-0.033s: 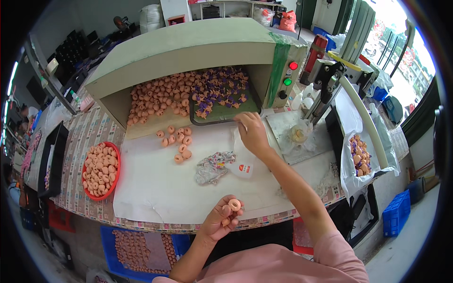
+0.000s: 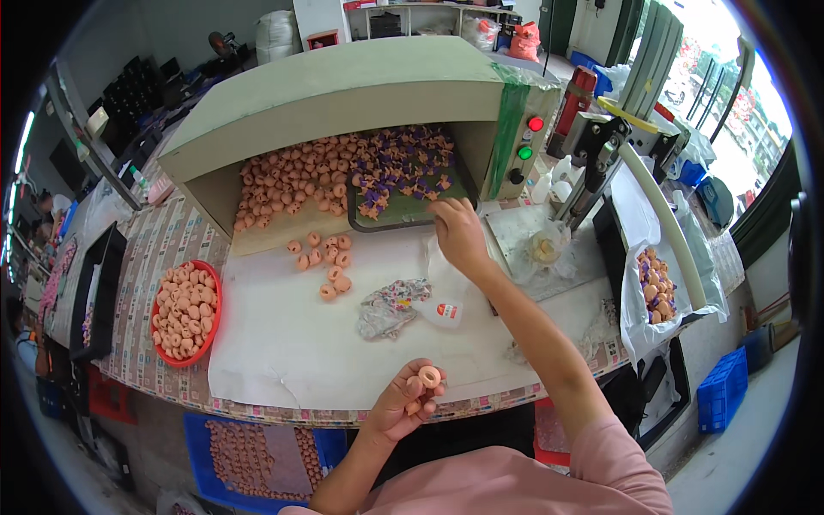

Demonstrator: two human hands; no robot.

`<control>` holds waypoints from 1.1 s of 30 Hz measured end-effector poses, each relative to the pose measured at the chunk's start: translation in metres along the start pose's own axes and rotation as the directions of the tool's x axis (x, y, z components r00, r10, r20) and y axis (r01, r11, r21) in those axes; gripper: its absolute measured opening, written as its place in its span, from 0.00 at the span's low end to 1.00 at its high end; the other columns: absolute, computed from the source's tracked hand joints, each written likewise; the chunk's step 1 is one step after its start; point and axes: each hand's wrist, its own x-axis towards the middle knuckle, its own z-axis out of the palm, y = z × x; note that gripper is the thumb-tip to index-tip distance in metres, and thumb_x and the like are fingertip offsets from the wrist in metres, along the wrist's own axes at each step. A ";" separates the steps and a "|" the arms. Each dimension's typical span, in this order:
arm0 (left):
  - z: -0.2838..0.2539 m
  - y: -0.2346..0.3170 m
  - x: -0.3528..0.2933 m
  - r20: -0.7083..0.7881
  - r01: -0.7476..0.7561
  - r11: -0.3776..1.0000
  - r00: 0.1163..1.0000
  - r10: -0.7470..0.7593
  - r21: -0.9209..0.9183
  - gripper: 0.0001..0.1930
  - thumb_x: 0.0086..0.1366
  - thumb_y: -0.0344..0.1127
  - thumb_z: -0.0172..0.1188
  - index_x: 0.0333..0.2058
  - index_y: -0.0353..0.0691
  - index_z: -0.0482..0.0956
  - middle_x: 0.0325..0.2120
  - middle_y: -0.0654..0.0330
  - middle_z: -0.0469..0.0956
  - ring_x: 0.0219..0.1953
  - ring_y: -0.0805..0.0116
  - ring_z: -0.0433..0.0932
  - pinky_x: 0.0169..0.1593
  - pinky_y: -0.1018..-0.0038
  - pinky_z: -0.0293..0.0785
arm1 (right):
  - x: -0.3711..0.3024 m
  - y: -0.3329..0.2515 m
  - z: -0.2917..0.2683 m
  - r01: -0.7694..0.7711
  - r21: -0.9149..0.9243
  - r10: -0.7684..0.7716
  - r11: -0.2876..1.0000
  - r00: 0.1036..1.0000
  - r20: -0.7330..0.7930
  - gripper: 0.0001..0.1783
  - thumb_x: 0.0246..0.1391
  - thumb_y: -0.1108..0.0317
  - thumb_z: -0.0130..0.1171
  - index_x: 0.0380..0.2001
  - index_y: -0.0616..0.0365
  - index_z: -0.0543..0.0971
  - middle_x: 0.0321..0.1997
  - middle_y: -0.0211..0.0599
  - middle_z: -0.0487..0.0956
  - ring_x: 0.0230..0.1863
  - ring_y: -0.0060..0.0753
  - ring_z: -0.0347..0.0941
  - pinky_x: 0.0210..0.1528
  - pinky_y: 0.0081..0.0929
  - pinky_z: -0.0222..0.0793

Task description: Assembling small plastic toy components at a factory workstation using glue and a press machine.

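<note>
My left hand is closed around a hollow round peach piece, its open hole facing up, above the table's front edge. A second small peach bit shows lower between its fingers. My right hand reaches over the near right edge of a dark tray, fingers bent and close together. Whatever its fingertips hold, if anything, is hidden. Small purple-and-orange figure pieces lie across the tray. Left of it, many peach pieces are heaped under a beige hood, and several loose ones rest on the white sheet.
A red basket of peach pieces stands at left. A crumpled plastic bag and a white bottle lie mid-table. To the right are a metal press and a lined box. The beige hood rises behind.
My right hand has shifted very slightly at the tray's edge. The whole view has moved a little; the left hand keeps its hold on the peach piece.
</note>
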 end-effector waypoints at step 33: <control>0.013 -0.026 0.010 -0.214 -0.066 0.974 0.970 0.113 0.218 0.20 0.63 0.33 0.59 0.53 0.40 0.70 0.40 0.63 0.76 0.37 0.77 0.77 0.35 0.83 0.78 | -0.167 -0.104 -0.126 -0.451 0.509 0.228 0.733 0.868 0.441 0.15 0.48 0.78 0.64 0.43 0.62 0.80 0.36 0.36 0.79 0.39 0.26 0.77 0.41 0.21 0.74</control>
